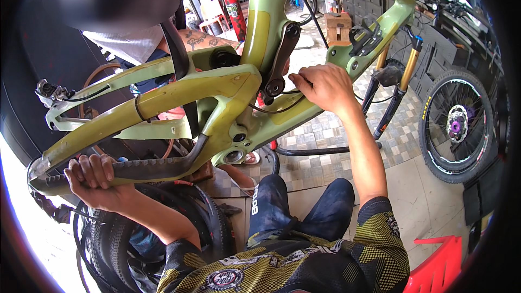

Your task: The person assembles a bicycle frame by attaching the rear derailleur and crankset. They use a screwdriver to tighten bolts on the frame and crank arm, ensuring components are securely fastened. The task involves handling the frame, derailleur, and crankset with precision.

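A green mountain bike frame [182, 89] hangs in front of me, its rear end to the left. My left hand [96, 180] is wrapped around the lower rear stay [149, 169], which carries a black ribbed guard. On the right, my right hand [327, 88] is closed above the down tube [296, 118], beside the dark shock linkage [282, 62]. A thin black cable [275, 112] curves out of the frame and runs to its fingers. The fingertips are partly hidden behind the hand. Below the pivots shows the round bottom bracket shell [233, 156].
Across the frame sits another person [127, 43], with a tattooed arm. Several tires [116, 239] lie below my left arm. A wheel [456, 125] leans against dark drawers at right, near a gold-tubed fork [410, 68]. Red plastic furniture [437, 263] stands at lower right.
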